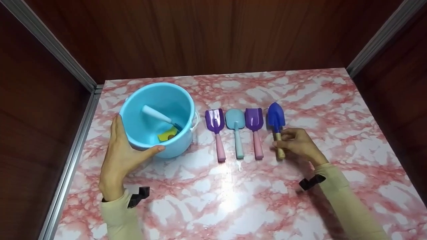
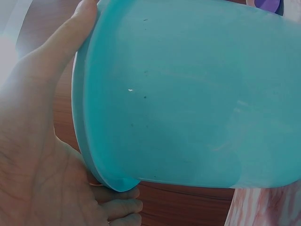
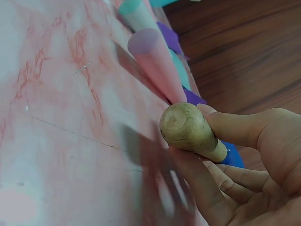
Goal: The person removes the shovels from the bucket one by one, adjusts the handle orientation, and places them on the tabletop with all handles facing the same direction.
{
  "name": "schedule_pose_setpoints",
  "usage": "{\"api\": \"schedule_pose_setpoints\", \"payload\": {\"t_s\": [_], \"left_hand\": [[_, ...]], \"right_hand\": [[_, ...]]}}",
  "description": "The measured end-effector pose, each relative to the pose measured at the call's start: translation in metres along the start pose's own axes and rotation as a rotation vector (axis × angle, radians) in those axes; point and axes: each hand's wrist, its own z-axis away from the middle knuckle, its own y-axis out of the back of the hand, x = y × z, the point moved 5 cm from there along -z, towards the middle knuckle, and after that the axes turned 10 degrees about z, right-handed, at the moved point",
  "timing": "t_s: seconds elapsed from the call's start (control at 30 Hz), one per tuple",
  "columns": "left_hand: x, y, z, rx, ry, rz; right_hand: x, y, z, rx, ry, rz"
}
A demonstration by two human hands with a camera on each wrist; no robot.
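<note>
One tabletop point(image 1: 186, 206), marbled red and white, beneath the fingers of both hands; one blue bucket point(image 1: 181, 146), standing against the left hand point(image 1: 120, 153), whose fingers lie extended along its outer side, thumb spread away from them on the near rim; with nothing clenched there, the bucket could slide or tip if something knocked it or the palm pushed unevenly; one blue trowel point(image 1: 276, 116), in the right hand point(image 1: 300, 145), its wooden handle pinched between thumb and fingers, blade beyond the fingertips; whether the blade clears the tabletop cannot be told; the handle being narrow and rounded, the trowel could roll in the pinch, its blade drooping, or drop if the pinch loosened; two purple scoops with pink handles, left of the right fingers, the near scoop point(image 1: 256, 128) just beside the trowel, the far scoop point(image 1: 217, 130) toward the bucket; one pale blue scoop point(image 1: 237, 125), between these two; the row lies close, so a low leftward swing could knock one askew into the next; one pale-handled tool point(image 1: 158, 115), leaning inside the bucket, beyond the left thumb; its upright slant could block or deflect anything lowered there; one white bail point(image 1: 197, 120), across the bucket from the left fingers; a likely snag for a low blade; one yellow piece point(image 1: 165, 135), beyond the left thumb at the bucket's bottom, kind unclear.
</note>
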Motion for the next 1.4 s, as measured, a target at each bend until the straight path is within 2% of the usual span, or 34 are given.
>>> {"api": "schedule_pose_setpoints", "payload": {"t_s": [0.13,0.33,0.7,0.97,1.2,1.4], "left_hand": [[0.0001,0.0004,0.0002,0.002,-0.003,0.005],[0.0013,-0.0004,-0.0006,0.002,-0.006,-0.003],[0.0029,0.0003,-0.0023,-0.008,0.012,-0.011],[0.0007,-0.0002,-0.0003,-0.001,0.006,-0.012],[0.0,0.0,0.0013,-0.001,0.019,-0.027],[0.0011,0.0003,0.0008,-0.006,0.019,-0.02]], "right_hand": [[0.0006,-0.0006,-0.0016,0.007,0.003,0.021],[0.0029,-0.0027,-0.0033,-0.052,-0.059,-0.03],[0.0001,-0.0008,-0.0055,-0.07,-0.047,-0.025],[0.0011,-0.0028,-0.0056,-0.102,-0.071,-0.086],[0.0012,-0.0009,-0.0054,-0.11,-0.074,-0.054],[-0.002,0.0006,-0.0041,-0.116,-0.083,0.05]]}}
